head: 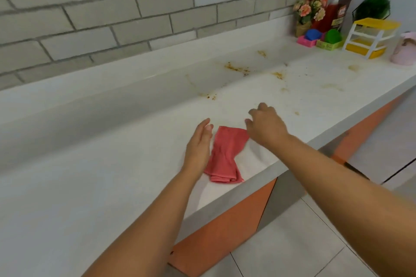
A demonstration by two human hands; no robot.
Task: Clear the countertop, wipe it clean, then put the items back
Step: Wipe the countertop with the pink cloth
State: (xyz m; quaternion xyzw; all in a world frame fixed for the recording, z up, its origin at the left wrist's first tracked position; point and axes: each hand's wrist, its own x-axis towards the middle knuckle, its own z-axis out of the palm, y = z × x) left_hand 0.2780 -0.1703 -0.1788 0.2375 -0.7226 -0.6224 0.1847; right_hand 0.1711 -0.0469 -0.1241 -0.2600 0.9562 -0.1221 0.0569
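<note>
- Step in hand, as I judge it: the wiping. This stretch of the desk (112, 164) carries only the cloth (225, 155), while brown stains (236, 67) lie across its far side
- The small things stand bunched at the far right end: a pot of flowers (309, 9), bottles (331, 13), a yellow drawer rack (369, 38) and a pink cup (405, 49)
- The cloth, pinkish red and folded into a narrow strip, lies flat near the front edge of the desk, between the two hands
- Left grip (199, 141): fingers straight and together, hand on edge, just beside the cloth's left side; it holds nothing
- Right grip (265, 126): fingers loosely curled, hovering over the cloth's far right corner; nothing is held, and I cannot tell whether the thumb touches the corner
- Next move, in my view: take hold of the cloth or press a palm flat on it, then carry it away from the body and to the right, where the stains lie well apart from it
- The dried spots will likely need firm rubbing
</note>
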